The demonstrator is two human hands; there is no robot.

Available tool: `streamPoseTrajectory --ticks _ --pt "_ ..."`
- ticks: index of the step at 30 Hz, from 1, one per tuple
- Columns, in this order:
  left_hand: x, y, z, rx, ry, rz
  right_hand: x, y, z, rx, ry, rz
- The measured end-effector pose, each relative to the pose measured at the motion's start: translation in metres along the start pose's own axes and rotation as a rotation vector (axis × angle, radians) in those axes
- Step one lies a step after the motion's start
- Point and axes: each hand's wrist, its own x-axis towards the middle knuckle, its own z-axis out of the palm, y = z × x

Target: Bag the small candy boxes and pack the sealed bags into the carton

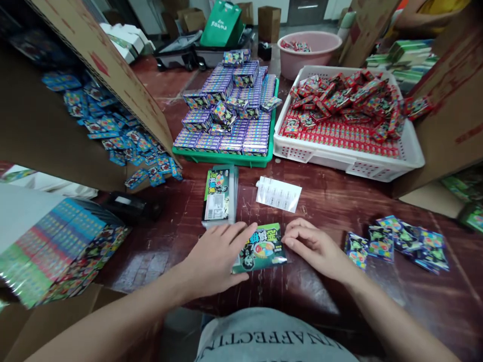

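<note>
On the dark red table lies a green-and-black printed plastic pouch [266, 249], flat in front of me. My left hand [217, 256] rests over its left part, fingers stretched and thumb spread along the near side. At the pouch's right edge, my right hand [315, 249] has its fingers curled and pinched together against it. Just beyond the left hand sits a stack of similar clear-edged pouches [220, 193], with a white label on the top one. A white sheet of printed labels [279, 194] lies behind the pouch.
A green tray [226, 157] bears purple boxes; a white basket [347, 163] holds red ones. Blue packs [124, 136] spill from a carton at left. Several small dark packs [409, 241] lie at right. A pink tub [309, 50] and a person's arm [426, 22] are behind.
</note>
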Motion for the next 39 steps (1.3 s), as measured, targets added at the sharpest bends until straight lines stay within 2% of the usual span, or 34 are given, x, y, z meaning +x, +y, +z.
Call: streamPoseTrajectory --ticks 3,6,8,11,18,21,23,25,28,31,32,33,36,37,39 --pt "-0.003 0.002 0.009 0.163 0.077 0.03 0.0 0.007 0.012 -0.022 0.144 0.056" --pt "-0.005 0.001 0.017 0.236 0.135 0.058 -0.003 0.012 0.019 -0.006 0.218 0.13" --pt "-0.004 0.0 0.02 0.274 0.142 0.07 -0.005 0.014 0.02 0.038 0.215 0.207" --pt "-0.003 0.0 0.025 0.301 0.109 0.098 -0.009 0.013 0.019 0.1 0.133 0.321" --pt "-0.001 0.005 0.037 0.226 0.025 0.174 -0.031 -0.001 0.022 0.158 0.126 0.416" --pt "-0.006 -0.005 0.038 0.224 0.036 0.163 -0.044 -0.002 0.013 0.17 0.202 0.448" --pt "-0.013 -0.019 0.037 0.243 0.09 0.094 -0.053 0.006 -0.002 0.13 0.327 0.49" --pt "-0.019 -0.032 0.036 0.258 0.143 0.018 -0.06 0.019 -0.018 0.009 0.367 0.512" --pt "-0.024 -0.037 0.034 0.249 0.146 0.009 -0.058 0.034 -0.026 -0.289 0.331 0.474" --pt "-0.023 -0.023 0.034 0.231 0.149 0.036 -0.045 0.027 -0.006 -0.466 0.507 0.326" --pt "-0.022 -0.016 0.034 0.227 0.157 0.038 -0.04 0.02 0.004 -0.444 0.511 0.26" --pt "-0.021 -0.011 0.035 0.224 0.162 0.042 -0.035 0.013 0.014 -0.389 0.461 0.199" --pt "-0.019 0.001 0.037 0.219 0.166 0.072 -0.025 -0.006 0.035 -0.212 0.226 0.112" --pt "-0.019 0.003 0.038 0.215 0.171 0.079 -0.023 -0.008 0.037 -0.171 0.199 0.112" --pt "-0.022 0.003 0.041 0.2 0.188 0.073 -0.023 -0.008 0.037 -0.1 0.227 0.126"
